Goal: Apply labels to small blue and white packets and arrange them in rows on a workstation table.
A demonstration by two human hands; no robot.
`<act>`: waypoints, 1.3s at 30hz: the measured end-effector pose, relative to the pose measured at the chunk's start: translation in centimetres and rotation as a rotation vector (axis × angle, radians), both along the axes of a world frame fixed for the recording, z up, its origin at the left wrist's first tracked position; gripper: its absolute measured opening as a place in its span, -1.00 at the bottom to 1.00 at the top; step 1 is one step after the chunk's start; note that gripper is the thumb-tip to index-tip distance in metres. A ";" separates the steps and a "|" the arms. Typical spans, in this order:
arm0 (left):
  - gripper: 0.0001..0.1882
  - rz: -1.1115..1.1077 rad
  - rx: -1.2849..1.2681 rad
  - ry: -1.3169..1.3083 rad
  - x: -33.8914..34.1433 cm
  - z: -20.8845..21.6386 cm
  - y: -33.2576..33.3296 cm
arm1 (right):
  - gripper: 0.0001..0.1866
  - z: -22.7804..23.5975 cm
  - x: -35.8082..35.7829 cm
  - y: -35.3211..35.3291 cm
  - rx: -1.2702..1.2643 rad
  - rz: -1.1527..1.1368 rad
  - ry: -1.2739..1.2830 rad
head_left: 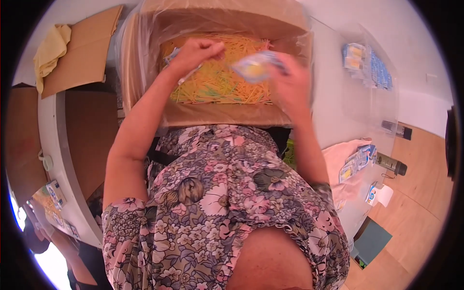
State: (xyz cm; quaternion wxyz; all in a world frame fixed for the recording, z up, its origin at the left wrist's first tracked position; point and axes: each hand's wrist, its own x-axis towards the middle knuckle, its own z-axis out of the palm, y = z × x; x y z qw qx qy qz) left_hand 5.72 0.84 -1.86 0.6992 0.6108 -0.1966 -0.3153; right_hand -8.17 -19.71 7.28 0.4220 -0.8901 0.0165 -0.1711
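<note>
In front of me is a cardboard box [227, 115] lined with clear plastic, holding a heap of thin yellow, orange and green sticks [217, 89]. My right hand [293, 79], over the box's right side, grips a flat blue-and-white packet [255, 66] with a yellow patch; both are smeared by motion. Above the left part of the heap, my left hand [195, 54] is closed, thumb and fingers pressed together. Pale blue-and-white bits show at its edge, but I cannot tell whether it holds them. What is between its fingertips is too small to name.
Stacked packets [355, 57] lie on the white table at the right. Nearer, more packets [355, 164] rest on a pink cloth [333, 157], with a dark bottle [392, 164] beyond. Left are a cardboard flap [87, 53], a yellow cloth [52, 50] and another person's arm [67, 251].
</note>
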 end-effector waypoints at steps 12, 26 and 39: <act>-0.69 0.120 1.219 -0.934 8.4 -15.0 10.7 | -0.70 7.6 -30.8 -20.8 0.031 -0.755 0.443; -0.70 0.155 1.114 -0.907 6.4 -10.2 5.8 | -0.68 1.5 -37.7 -28.0 -0.465 -0.939 0.278; -0.77 0.307 1.057 -0.832 3.9 -5.8 3.4 | -0.83 7.3 -12.7 -7.9 -0.749 -0.324 -0.448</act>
